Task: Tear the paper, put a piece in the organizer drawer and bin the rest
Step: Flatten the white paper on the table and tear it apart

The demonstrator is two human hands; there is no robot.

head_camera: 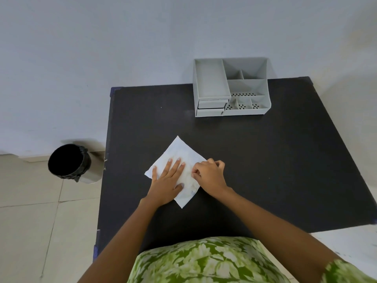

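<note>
Paper: white sheet, lying flat on the black table, near-centre, turned diamond-wise w/ one corner pointing far; faint print is being shown near its near-right edge, too small to read.
Left hand: being held flat & open, palm down, fingers spread, pressed on the left/near part of the sheet; nothing is being gripped.
Right hand: being held curled at the sheet's right edge, fingertips bunched against the paper edge as in a pinch; whether the edge is actually being gripped betw. thumb & fingers can't be told.
Hands: just beside each other, both touching the sheet.
Organizer: grey plastic desk organizer, being kept at the far side of the table, right of centre, well apart from the paper; open compartments on top & right, some w/ perforated floors.
Drawers: two small ones stacked at the organizer's near-left front, both being seen pushed in.
Bin: round bin w/ black liner, standing on the tiled floor left of the table, mouth dark, contents can't be made out.
Wall: pale, plain, behind the table.
Clothing: green & white leaf-print fabric being seen at the near edge.
</note>
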